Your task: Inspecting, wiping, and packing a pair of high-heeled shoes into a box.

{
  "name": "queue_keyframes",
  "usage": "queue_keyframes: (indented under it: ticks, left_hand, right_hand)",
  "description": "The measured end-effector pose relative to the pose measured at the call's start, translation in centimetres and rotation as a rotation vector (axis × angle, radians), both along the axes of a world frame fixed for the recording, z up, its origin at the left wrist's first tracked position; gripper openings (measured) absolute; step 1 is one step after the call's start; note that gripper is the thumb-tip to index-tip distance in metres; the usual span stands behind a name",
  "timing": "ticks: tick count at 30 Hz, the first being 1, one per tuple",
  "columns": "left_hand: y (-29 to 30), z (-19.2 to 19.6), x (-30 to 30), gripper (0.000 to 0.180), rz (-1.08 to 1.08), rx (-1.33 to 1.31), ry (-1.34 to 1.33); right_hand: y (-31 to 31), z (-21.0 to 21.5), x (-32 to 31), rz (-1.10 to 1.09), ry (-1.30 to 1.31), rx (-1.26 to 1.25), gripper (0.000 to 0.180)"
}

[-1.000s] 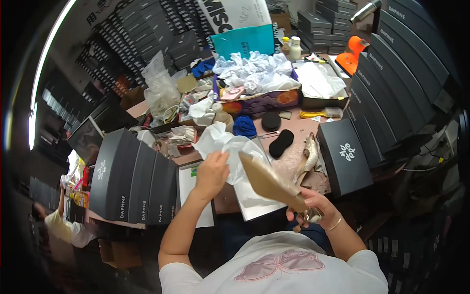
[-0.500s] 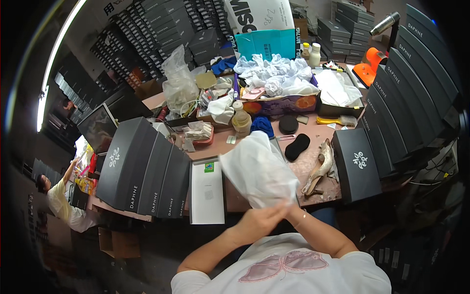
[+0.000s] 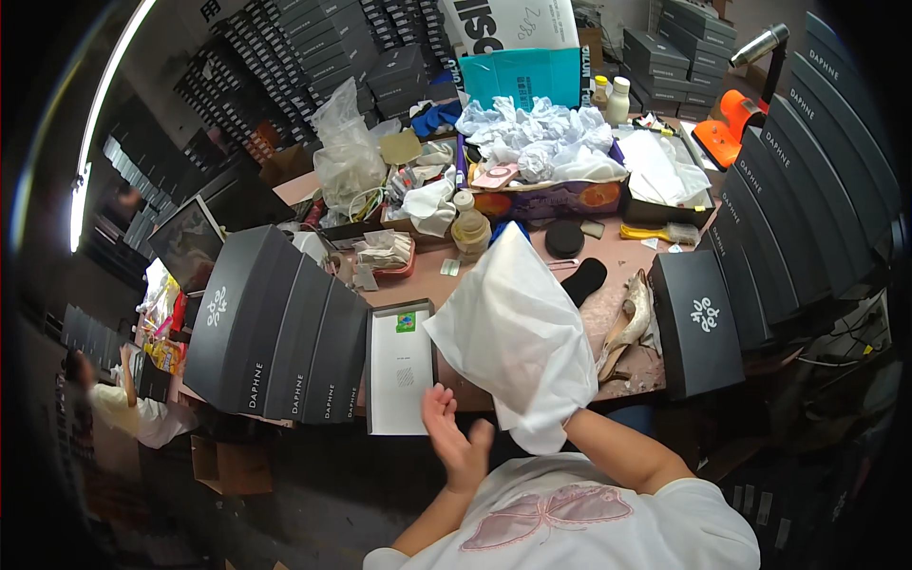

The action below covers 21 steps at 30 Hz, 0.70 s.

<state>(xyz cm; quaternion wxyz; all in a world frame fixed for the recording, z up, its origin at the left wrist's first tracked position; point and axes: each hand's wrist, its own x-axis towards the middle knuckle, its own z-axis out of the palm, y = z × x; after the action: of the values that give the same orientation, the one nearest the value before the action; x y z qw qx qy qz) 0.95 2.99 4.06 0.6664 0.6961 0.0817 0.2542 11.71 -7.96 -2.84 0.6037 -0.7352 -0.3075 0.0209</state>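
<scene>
A white, soft bag-like sheet [image 3: 518,323] hangs in front of me over the table edge, its top corner pointing away. My right forearm [image 3: 622,446] runs up to it, and the hand is covered by the white material, so its fingers are hidden. My left hand [image 3: 458,442] is open beside the sheet's lower left, fingers apart and holding nothing. Just beyond that hand lies a shallow open box part [image 3: 402,380] with a white inside. A light-coloured heeled shoe [image 3: 629,323] lies on its side to the right of the sheet.
Dark shoe boxes stand at the left [image 3: 252,323] and right [image 3: 703,323], with a tall stack [image 3: 788,190] behind. Crumpled white paper [image 3: 541,138] fills a purple box. A bottle [image 3: 469,228], round black tin [image 3: 564,238], black pad [image 3: 584,280] and yellow brush [image 3: 655,233] lie about. Another person [image 3: 123,399] is at far left.
My left hand has let go of the white sheet's near end and moved left, opening. The sheet has spread wider and now covers my right hand.
</scene>
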Motion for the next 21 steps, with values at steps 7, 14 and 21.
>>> queue_keyframes:
  ticks: [7,14,21]
  left_hand:
    - [2.6,-3.0,0.7,0.068,-0.026,-1.074,0.375]
    - [3.7,1.3,3.1,0.055,0.228,-0.499,-0.041]
    - [-1.8,0.9,5.0,0.063,-0.903,0.29,0.193]
  right_hand:
    - [0.7,-1.2,-4.0,0.26,-0.157,-0.029,0.043]
    - [-7.2,5.2,-6.9,0.718,1.606,0.806,0.08]
    - [-10.6,6.2,-3.0,-0.321,0.881,0.801,0.061]
